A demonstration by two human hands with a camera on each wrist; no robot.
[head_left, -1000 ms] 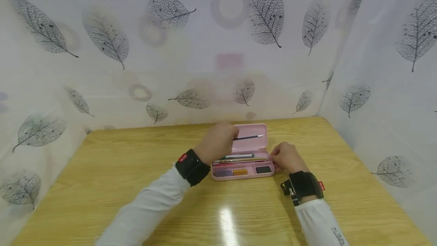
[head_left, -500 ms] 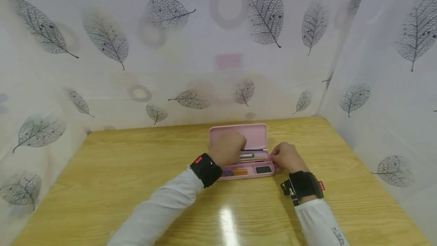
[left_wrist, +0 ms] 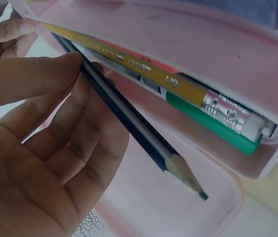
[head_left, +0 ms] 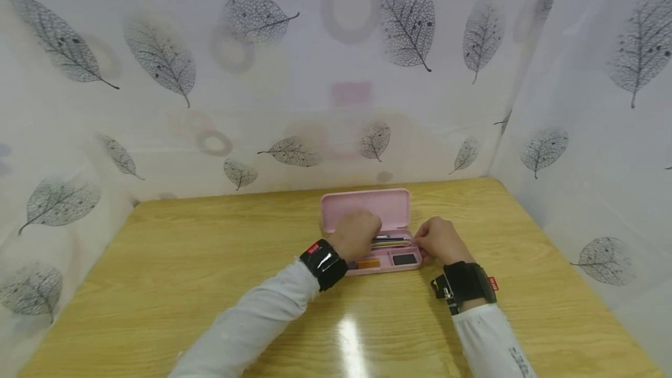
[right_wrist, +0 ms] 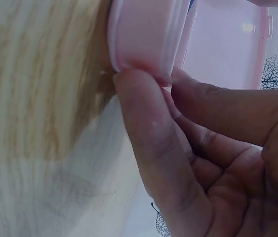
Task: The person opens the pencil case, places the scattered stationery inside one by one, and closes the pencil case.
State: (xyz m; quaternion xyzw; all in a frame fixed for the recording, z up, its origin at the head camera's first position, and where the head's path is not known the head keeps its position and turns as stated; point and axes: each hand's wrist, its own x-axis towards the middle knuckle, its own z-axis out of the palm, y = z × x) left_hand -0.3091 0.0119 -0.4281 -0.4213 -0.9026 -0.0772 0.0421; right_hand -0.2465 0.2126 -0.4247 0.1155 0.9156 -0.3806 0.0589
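An open pink pencil case (head_left: 391,206) lies on the table with its lid tipped back. Over its long compartment, my left hand (head_left: 356,234) pinches a dark blue pencil with a light stripe (left_wrist: 124,111) between thumb and fingers. The left wrist view shows that pencil's sharpened tip pointing away from the palm, beside a yellow HB pencil (left_wrist: 151,73) and a green-ended marker (left_wrist: 213,123) inside the case. At the right end, my right hand (head_left: 441,241) grips the case wall (right_wrist: 146,37) between thumb and index finger.
The case's front compartments hold an orange block (head_left: 369,263) and a dark rectangular block (head_left: 404,259). The wooden table (head_left: 184,284) is backed by a pale leaf-print curtain (head_left: 294,74).
My left hand has come down and slightly right from over the lid to the long compartment, bringing the dark blue pencil with it. The right hand keeps its place at the case's end.
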